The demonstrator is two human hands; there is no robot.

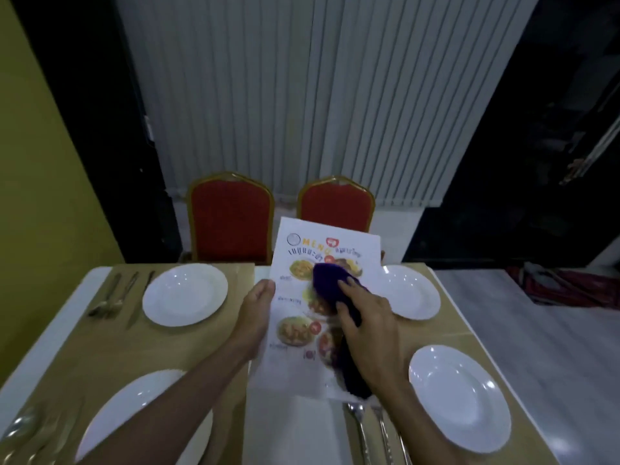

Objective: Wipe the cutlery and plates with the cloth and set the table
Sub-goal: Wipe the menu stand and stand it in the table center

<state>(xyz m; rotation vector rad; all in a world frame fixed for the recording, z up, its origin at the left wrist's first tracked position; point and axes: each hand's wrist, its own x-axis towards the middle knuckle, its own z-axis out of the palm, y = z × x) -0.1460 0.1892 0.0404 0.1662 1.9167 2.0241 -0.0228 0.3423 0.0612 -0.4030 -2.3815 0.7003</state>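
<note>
Menu sheet [295, 360]: white printed paper, smooth, slight sheen.
Purple cloth [327, 280]: soft fuzzy fabric, matt.
Far-left plate [184, 294], far-right plate [412, 293], near-right plate [459, 397], near-left plate [134, 417]: all white, glossy, ceramic look, bright highlights.
Far-left cutlery [117, 297] and centre cutlery [359, 427]: polished metal, reflective.
Near-left cutlery [23, 431]: shiny metal, blurred.
Left placemat [208, 340] and right placemat [429, 333]: tan, matt, flat; material unclear.
Surface [288, 431]: white, smooth.
Left chair [231, 219] and right chair [335, 209]: red cloth upholstery, matt, with gold-tone metal frames.
Wall panel [302, 95]: pale grey, ribbed.
Side wall [33, 162]: yellow, matt.
Floor [553, 330]: grey, smooth, some gloss.
</note>
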